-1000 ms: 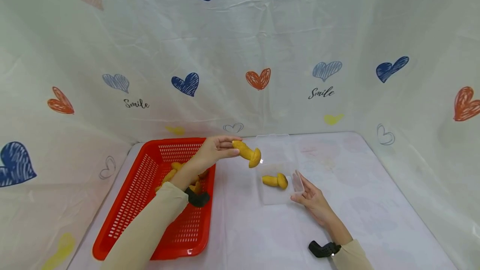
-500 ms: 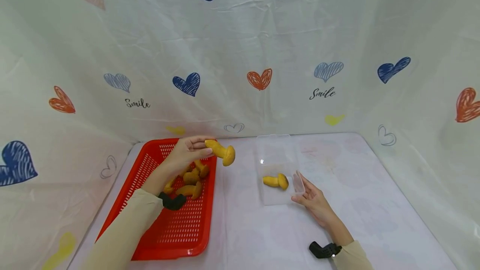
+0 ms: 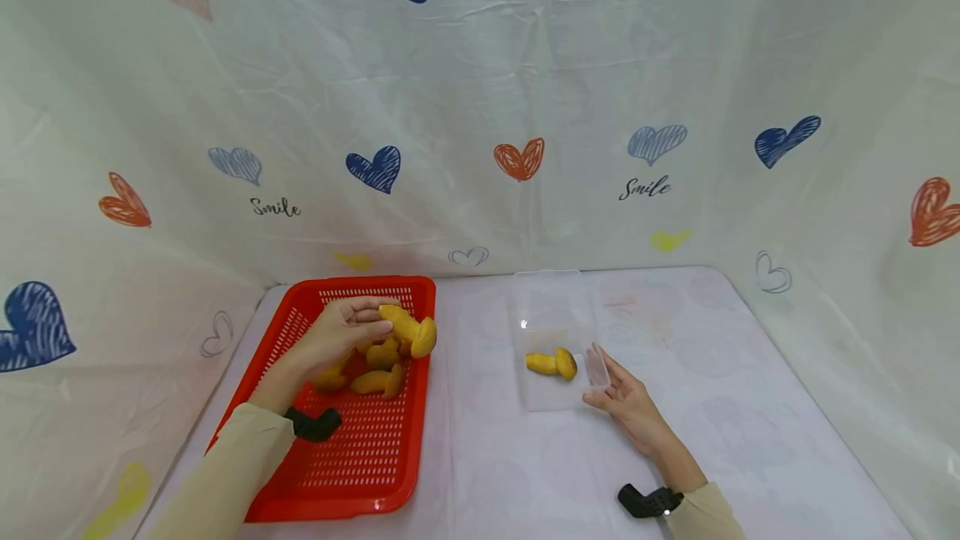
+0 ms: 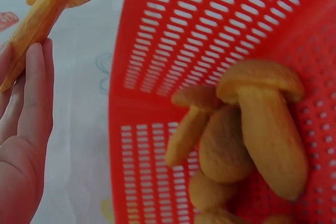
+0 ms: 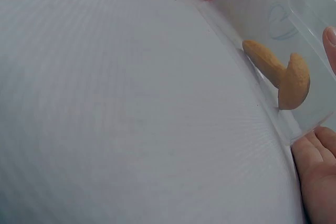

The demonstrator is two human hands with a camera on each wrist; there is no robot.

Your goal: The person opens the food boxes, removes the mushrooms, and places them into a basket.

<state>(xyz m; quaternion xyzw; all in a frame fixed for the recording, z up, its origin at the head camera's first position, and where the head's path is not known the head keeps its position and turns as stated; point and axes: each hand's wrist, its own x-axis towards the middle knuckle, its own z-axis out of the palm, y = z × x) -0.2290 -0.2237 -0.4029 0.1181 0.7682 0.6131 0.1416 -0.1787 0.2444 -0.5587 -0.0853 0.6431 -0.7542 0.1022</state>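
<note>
While my left hand [image 3: 341,333] is pinching a yellow toy mushroom [image 3: 408,330] over the red slotted plastic basket [image 3: 352,465], my right hand [image 3: 626,402] is resting open-fingered against the clear plastic box [image 3: 551,394].

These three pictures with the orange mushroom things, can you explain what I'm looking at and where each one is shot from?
A person works with bare hands. The wide picture comes from a head camera; the close-ups come from cameras on each wrist. The left hand holds a toy mushroom above a red basket with more mushrooms inside. The right hand touches a clear plastic box with one mushroom inside. Everything sits on a white table with heart-printed cloth behind.
</note>
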